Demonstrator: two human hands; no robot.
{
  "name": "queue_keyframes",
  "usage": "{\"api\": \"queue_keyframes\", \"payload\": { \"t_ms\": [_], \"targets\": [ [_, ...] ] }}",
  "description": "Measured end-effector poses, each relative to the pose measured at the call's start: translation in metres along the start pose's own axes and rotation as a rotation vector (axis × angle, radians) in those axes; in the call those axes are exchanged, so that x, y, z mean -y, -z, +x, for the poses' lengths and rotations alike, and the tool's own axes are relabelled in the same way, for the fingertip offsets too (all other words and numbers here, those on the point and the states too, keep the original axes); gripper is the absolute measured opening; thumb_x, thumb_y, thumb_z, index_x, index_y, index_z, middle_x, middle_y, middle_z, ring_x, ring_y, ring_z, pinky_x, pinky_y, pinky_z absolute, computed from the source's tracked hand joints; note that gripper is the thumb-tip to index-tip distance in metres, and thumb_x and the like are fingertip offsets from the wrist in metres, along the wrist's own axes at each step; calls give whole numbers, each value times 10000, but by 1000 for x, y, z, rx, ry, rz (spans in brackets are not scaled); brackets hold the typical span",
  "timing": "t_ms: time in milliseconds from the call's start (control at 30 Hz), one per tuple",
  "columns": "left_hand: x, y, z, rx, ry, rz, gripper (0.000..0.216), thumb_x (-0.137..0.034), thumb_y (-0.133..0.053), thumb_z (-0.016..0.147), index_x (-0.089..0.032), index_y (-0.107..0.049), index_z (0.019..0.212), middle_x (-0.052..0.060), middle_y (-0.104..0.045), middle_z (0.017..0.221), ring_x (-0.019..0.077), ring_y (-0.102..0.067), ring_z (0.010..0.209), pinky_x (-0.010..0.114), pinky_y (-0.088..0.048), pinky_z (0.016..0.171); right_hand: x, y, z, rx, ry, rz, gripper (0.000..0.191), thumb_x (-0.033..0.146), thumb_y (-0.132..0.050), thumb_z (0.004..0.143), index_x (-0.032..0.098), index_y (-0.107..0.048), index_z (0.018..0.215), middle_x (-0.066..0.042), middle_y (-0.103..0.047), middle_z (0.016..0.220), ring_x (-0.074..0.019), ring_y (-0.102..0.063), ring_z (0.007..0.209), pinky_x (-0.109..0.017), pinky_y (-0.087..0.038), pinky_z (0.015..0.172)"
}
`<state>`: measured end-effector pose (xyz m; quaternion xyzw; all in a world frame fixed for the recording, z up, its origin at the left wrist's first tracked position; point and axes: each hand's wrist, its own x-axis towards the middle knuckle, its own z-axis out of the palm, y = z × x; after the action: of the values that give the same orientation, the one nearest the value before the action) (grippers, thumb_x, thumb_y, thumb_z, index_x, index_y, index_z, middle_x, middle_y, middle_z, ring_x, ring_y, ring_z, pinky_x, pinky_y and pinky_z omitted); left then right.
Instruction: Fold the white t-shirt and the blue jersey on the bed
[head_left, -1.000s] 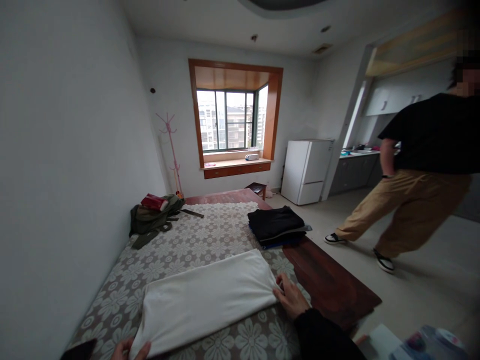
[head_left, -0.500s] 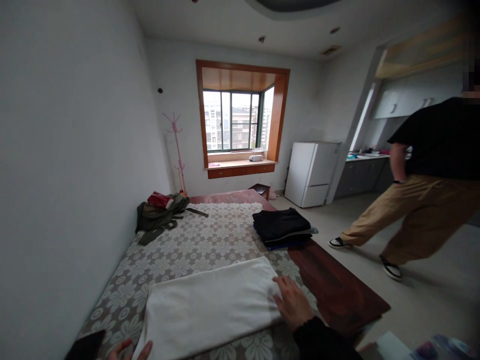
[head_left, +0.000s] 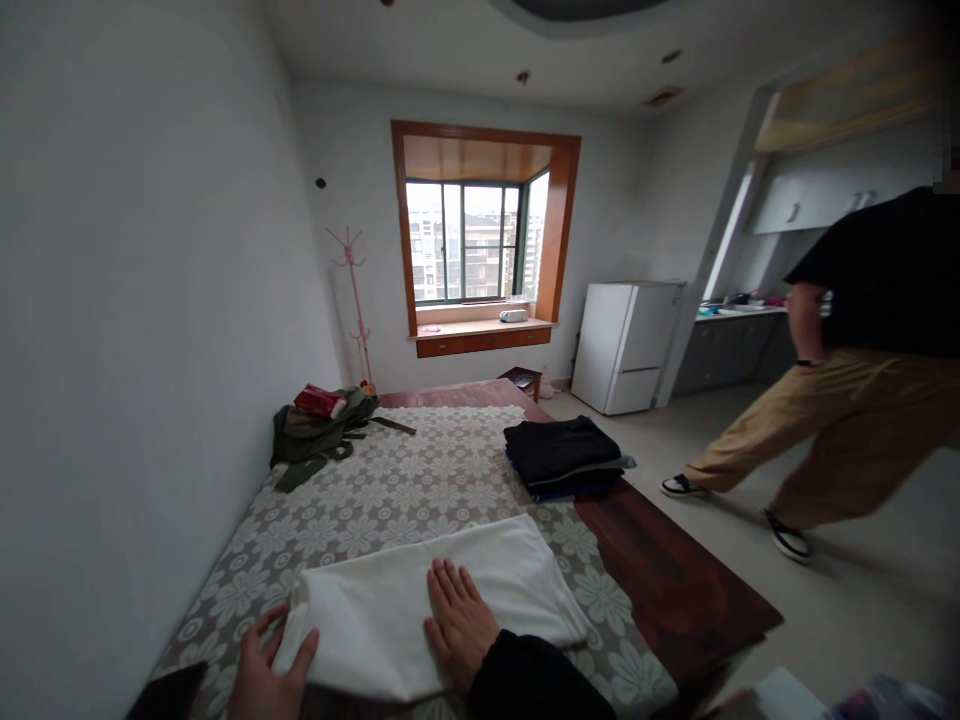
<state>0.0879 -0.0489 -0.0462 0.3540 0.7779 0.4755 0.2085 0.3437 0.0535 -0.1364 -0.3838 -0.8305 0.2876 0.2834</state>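
Observation:
A folded white cloth (head_left: 375,620) lies on the patterned cover, its layers visible at the left end. My left hand (head_left: 266,665) is at that end, thumb on one side and fingers on the other, with the cloth's edge between them. My right hand (head_left: 459,620) rests flat on the middle of the cloth, fingers stretched out and palm down. Whether the cloth is a garment I cannot tell. Farther back on the right sits a stack of folded dark clothes (head_left: 562,455), apart from both hands.
The flower-patterned cover (head_left: 420,475) lies over a reddish-brown table (head_left: 675,570). A green backpack (head_left: 319,435) with a red packet on it is by the left wall. A dark object (head_left: 169,690) lies at the lower left. Another person (head_left: 877,350) stands on the right near a white refrigerator (head_left: 630,345).
My right hand has moved left from the cloth's right end to its middle and now lies flat. My left hand has come farther up around the left end. The other person has shifted slightly right.

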Motion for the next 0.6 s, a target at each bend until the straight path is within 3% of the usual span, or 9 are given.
{"api": "queue_keyframes", "payload": {
  "t_ms": [67,133,200,267,333,400,467,533,600],
  "targets": [
    [-50,-22,-8,-39,-120,33,473,-454,-581,799,-235,-470,1203,114,-737,1168,320,-691,1134,476,-539,998,-1,8,5,-80,-84,272,688,624,-400,957,231,-433,1520,-117,-391,1613,-338,-329,1495,-567,-207,1247],
    [-98,-51,-25,36,-326,27,411,-410,-561,844,-237,-504,1213,110,-692,1265,293,-655,1193,450,-509,1036,-3,29,8,-164,-194,649,750,733,-246,943,279,-413,1516,-120,-442,1585,-323,-485,1402,-568,-359,1171],
    [-133,-82,-48,265,-505,-49,442,-385,-554,883,-246,-476,1295,108,-658,1331,246,-668,1147,407,-537,992,-9,63,5,-219,-270,983,819,778,-92,919,298,-362,1526,-133,-479,1555,-311,-608,1279,-559,-484,1053],
    [-149,-107,-72,538,-642,-106,518,-367,-573,898,-277,-420,1385,102,-603,1420,199,-688,1071,385,-551,983,-18,102,-6,-252,-325,1140,876,790,-10,899,280,-367,1515,-148,-552,1487,-310,-663,1198,-546,-533,975],
    [-145,-123,-89,692,-702,-112,553,-361,-580,904,-299,-404,1425,99,-577,1456,185,-692,1052,397,-551,1008,-30,134,-21,-249,-376,1114,845,784,-82,913,260,-442,1470,-145,-639,1383,-316,-671,1179,-528,-539,957],
    [-126,-131,-94,722,-699,-57,510,-368,-557,915,-293,-456,1409,99,-609,1423,206,-683,1102,423,-542,1037,-43,153,-36,-234,-397,952,694,721,-361,912,263,-522,1407,-123,-696,1297,-323,-659,1194,-518,-521,990],
    [-99,-136,-92,717,-697,46,468,-364,-539,920,-281,-518,1379,99,-641,1389,237,-649,1196,441,-519,1074,-54,159,-47,-246,-368,699,621,527,-626,818,281,-547,1383,-93,-685,1322,-313,-610,1265,-508,-455,1088],
    [-71,-140,-87,722,-747,180,508,-343,-568,898,-280,-526,1401,93,-607,1448,269,-547,1348,469,-453,1149,-64,158,-52,-270,-321,439,715,338,-665,737,286,-501,1430,-70,-615,1426,-282,-523,1362,-488,-363,1178],
    [-45,-144,-83,730,-819,330,606,-364,-601,878,-289,-470,1466,81,-496,1561,304,-384,1479,532,-363,1210,-70,155,-54,-276,-274,258,808,221,-588,713,271,-416,1501,-60,-523,1522,-244,-434,1436,-468,-306,1219]
  ]
}}
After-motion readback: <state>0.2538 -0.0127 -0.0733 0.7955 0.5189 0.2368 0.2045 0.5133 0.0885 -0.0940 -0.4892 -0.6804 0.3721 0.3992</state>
